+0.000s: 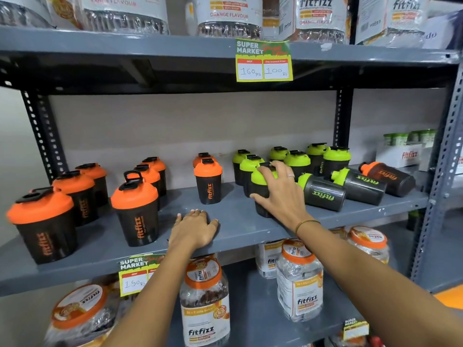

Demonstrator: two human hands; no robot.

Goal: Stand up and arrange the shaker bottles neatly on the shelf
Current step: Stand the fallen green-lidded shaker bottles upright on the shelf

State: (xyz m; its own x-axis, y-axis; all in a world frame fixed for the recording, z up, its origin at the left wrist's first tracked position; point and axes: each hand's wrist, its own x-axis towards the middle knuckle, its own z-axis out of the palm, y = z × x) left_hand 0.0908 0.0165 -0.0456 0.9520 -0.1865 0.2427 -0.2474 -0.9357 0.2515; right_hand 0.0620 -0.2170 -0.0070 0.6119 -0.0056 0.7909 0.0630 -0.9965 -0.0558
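Note:
On the grey middle shelf (240, 221), several black shaker bottles with orange lids stand upright on the left, such as one at the front (136, 211) and one in the middle (209, 182). Green-lidded shakers stand in a group at the right rear (298, 162). My right hand (280, 194) grips an upright green-lidded shaker (261, 181) at the front of that group. Two green-lidded shakers (323, 192) (360, 185) and an orange-lidded one (388, 179) lie on their sides at the right. My left hand (194, 227) rests flat on the shelf's front edge, holding nothing.
Clear jars with orange lids (204, 301) fill the shelf below. Large jars (229, 16) stand on the shelf above, which carries a yellow price tag (264, 61). Another price tag (135, 274) hangs on the middle shelf's edge. A steel upright (443, 171) borders the right side.

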